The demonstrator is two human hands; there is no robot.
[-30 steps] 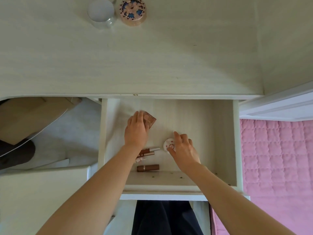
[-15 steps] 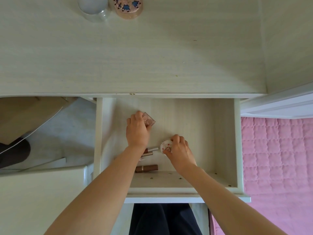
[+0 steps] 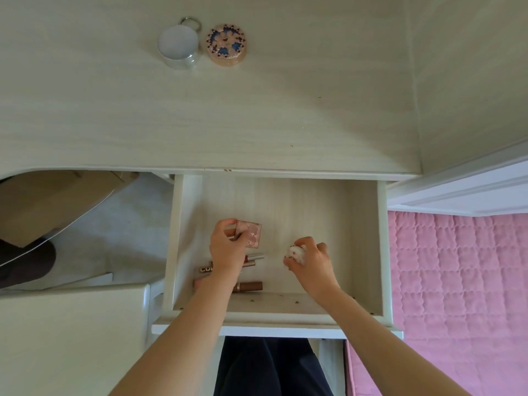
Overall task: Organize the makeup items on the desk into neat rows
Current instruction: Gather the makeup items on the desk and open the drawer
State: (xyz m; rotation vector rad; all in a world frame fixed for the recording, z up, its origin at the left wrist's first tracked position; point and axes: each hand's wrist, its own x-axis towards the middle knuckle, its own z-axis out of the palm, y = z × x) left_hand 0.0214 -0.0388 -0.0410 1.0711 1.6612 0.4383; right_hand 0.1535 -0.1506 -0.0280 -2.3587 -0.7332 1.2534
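Observation:
Both my hands are inside the open white drawer [image 3: 381, 252] below the desk's front edge. My left hand [image 3: 227, 251] grips a small square pink compact [image 3: 251, 231] and holds it tilted above the drawer floor. My right hand [image 3: 313, 261] has its fingers curled round a small round white compact [image 3: 294, 252] with pink spots. Beneath my left wrist lie several lip tubes [image 3: 251, 260] and a brown lipstick [image 3: 248, 286]. On the desk top [image 3: 285, 110] at the back stand a round silver-white jar [image 3: 178, 47] and a round patterned pink compact [image 3: 226, 46], side by side.
A cardboard box [image 3: 57, 201] and a dark object sit on the floor to the left under the desk. A white cabinet top [image 3: 71, 338] fills the lower left. A pink quilted bed cover [image 3: 457, 295] lies to the right of the drawer.
My left hand has lifted and tilted the square compact. My right hand has closed round the white round compact and raised it off the drawer floor. The view has tipped upward.

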